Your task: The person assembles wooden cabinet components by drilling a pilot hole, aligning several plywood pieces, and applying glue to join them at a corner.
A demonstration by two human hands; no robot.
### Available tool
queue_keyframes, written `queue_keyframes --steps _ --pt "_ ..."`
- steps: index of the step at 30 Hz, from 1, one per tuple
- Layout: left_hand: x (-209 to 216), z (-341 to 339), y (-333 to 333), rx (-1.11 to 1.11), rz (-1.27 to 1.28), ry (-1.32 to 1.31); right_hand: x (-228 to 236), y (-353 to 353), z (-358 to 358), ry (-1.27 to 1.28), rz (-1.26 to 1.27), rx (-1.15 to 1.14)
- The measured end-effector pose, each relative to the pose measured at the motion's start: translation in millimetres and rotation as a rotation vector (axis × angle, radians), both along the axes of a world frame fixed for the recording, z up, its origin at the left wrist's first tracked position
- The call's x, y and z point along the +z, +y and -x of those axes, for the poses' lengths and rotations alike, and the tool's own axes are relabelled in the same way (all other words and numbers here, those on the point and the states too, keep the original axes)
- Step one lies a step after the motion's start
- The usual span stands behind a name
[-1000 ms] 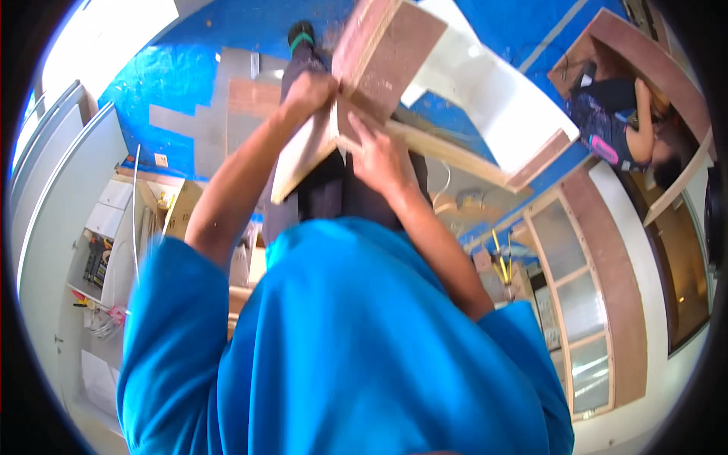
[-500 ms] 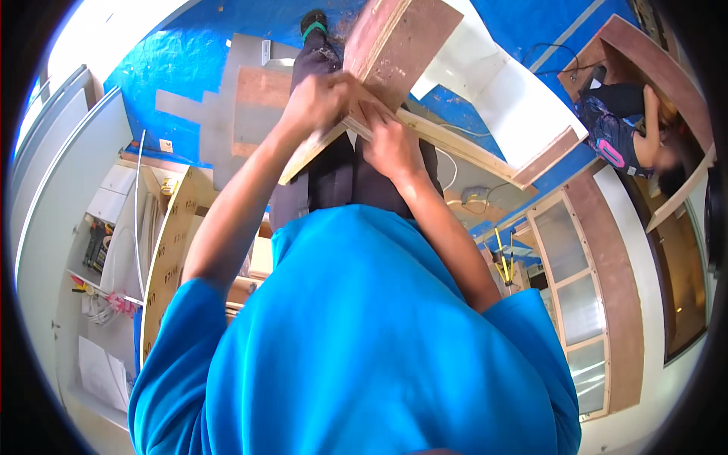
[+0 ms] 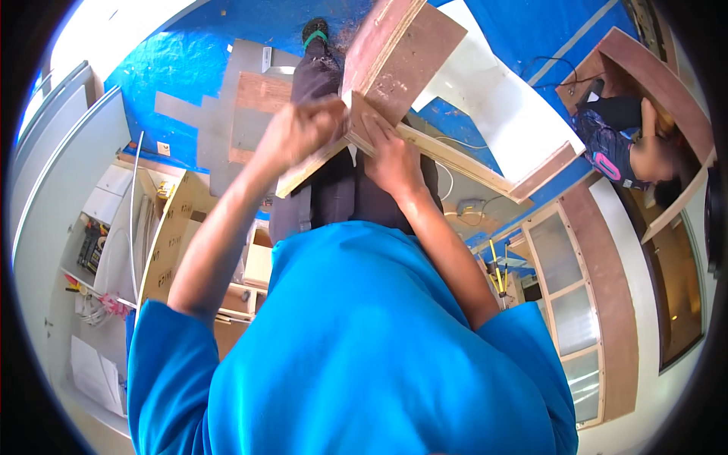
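Under my right fingers (image 3: 385,140), laid against it, the plywood frame (image 3: 417,64) looks stiff, heavyish, best held by its edges; blurred left fingers (image 3: 328,117) curl alongside. I cannot tell if either pinches.

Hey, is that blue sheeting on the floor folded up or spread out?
Spread out: the blue sheeting lies flat over broad areas to both sides of the wooden assembly, not stacked in folds.

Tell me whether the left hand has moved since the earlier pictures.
Yes: judged against the brown floor board, the left hand has shifted down and slightly left.
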State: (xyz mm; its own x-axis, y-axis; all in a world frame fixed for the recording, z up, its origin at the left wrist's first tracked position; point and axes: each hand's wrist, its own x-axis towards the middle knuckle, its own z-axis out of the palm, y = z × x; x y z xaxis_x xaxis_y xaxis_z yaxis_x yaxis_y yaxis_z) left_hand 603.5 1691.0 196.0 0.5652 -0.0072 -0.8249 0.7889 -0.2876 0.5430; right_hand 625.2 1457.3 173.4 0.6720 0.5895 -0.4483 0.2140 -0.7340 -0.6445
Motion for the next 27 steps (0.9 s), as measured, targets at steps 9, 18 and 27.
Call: queue_keyframes --steps 9,18,27 --pt "-140 -1 -20 -0.037 -0.064 -0.113 -1 -1 3 0.045 -0.052 0.035" --pt "-67 -31 -29 0.021 -0.073 0.146 -6 -2 13 0.037 -0.007 0.008" --pt "20 11 -25 0.074 -0.042 0.049 -3 -7 8 0.017 0.059 0.059"
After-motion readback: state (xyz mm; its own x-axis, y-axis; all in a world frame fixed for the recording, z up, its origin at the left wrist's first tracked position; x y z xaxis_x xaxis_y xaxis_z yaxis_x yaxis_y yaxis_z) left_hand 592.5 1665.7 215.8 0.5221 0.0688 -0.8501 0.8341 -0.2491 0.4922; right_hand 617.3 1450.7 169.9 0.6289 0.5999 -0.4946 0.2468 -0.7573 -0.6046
